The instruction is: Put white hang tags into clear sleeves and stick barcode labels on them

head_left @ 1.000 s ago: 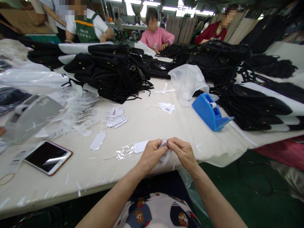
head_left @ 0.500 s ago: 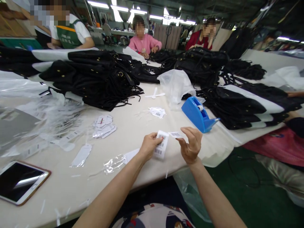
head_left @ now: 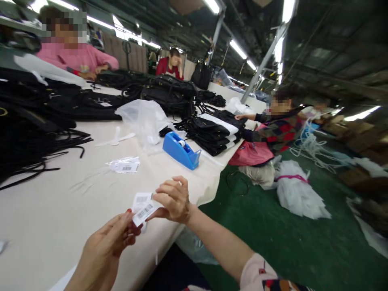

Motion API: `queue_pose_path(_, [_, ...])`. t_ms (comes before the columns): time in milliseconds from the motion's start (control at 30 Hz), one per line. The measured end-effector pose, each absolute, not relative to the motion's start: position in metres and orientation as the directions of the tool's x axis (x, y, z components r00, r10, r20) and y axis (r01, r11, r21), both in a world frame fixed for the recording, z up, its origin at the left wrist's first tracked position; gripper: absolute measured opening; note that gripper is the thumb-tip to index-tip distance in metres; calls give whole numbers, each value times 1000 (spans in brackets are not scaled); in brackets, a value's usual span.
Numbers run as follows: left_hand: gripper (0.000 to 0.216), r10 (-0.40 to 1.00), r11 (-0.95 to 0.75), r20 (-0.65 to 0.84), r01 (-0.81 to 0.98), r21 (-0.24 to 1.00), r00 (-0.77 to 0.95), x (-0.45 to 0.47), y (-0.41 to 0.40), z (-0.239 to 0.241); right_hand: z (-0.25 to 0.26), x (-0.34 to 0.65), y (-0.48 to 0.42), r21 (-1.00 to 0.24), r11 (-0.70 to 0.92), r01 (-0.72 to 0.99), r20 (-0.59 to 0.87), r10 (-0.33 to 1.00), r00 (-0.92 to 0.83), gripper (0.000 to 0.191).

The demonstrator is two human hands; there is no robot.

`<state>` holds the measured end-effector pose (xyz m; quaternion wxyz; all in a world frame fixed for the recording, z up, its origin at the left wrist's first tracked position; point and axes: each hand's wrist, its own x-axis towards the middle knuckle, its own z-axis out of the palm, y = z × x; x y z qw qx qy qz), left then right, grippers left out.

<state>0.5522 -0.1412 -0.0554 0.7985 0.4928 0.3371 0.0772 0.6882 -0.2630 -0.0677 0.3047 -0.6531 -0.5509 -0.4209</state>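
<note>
My left hand (head_left: 110, 238) is closed at the fingertips around a white barcode tag (head_left: 141, 198) over the near part of the table. From the other side my right hand (head_left: 174, 200) pinches a small white barcode label (head_left: 144, 214), which overlaps the front of the tag. Whether the label is stuck to the tag, I cannot tell. Just beyond my hands lies a small pile of barcode tags (head_left: 125, 165) in clear wrap. A blue tape dispenser (head_left: 181, 151) stands past my right hand.
Black bags with dangling straps (head_left: 27, 137) are heaped at the left, and more folded black bags (head_left: 209, 135) are stacked beyond the dispenser. A crumpled clear plastic bag (head_left: 142, 121) sits between them. Co-workers sit around the table (head_left: 100, 210). Plastic bundles (head_left: 298, 190) lie on the green floor.
My view has swung to the right, so the phone is out of sight. The label in my right hand has come across to the tag in my left; before, it was held apart, beside it.
</note>
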Motion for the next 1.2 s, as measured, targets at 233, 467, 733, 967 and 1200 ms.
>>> queue_pose_path(233, [35,335,745,-559,150,650,759,528,-140,-31,-56,668,-256,50,-89,995,886,465,-3,23])
queue_pose_path(467, [30,423,706,-474,47,706,772,500,-139,-32,-53,657,-242,109,40,993,860,498,-115,18])
queue_pose_path(733, [20,546,640,-462,9,769,699,480,-133,-39,-56,643,-224,142,141,980,802,564,-197,19])
queue_pose_path(967, [18,772,395,-286,-75,916,568,463,-114,-53,-76,626,-216,-519,91,850,549,798,249,27])
queue_pose_path(1200, [18,727,348,-258,-18,937,636,454,-114,-63,-77,595,-209,-998,-46,37,-19,849,529,23])
